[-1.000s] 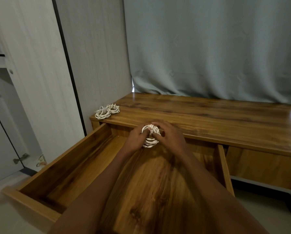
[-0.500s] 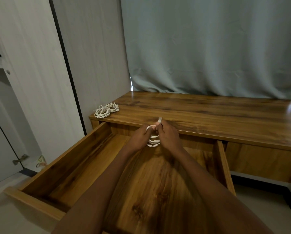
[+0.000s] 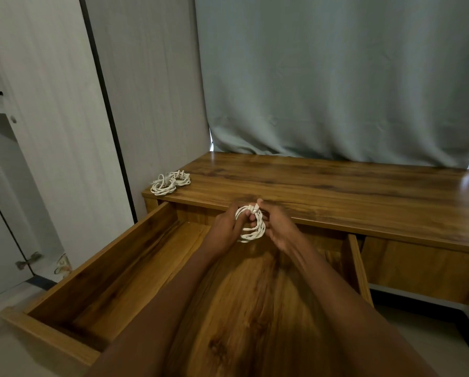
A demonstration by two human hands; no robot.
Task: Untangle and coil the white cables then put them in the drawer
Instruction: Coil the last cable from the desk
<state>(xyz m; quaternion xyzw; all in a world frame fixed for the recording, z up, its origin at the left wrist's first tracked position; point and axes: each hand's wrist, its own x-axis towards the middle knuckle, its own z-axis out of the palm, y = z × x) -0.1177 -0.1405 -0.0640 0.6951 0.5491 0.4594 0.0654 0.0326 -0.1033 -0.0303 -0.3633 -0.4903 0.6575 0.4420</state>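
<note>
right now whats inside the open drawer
No cable lies on the drawer's visible wooden floor. The left hand and right hand hold a coiled white cable above it. Both forearms cover much of the floor, so that part can't be checked.

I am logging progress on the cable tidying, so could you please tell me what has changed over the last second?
The right hand lifted the cable's end above the coiled white cable, then brought it back down to the top of the coil, where it pinches it. The left hand held the coil throughout, over the open drawer. The two coiled cables on the cabinet top did not move.
</note>
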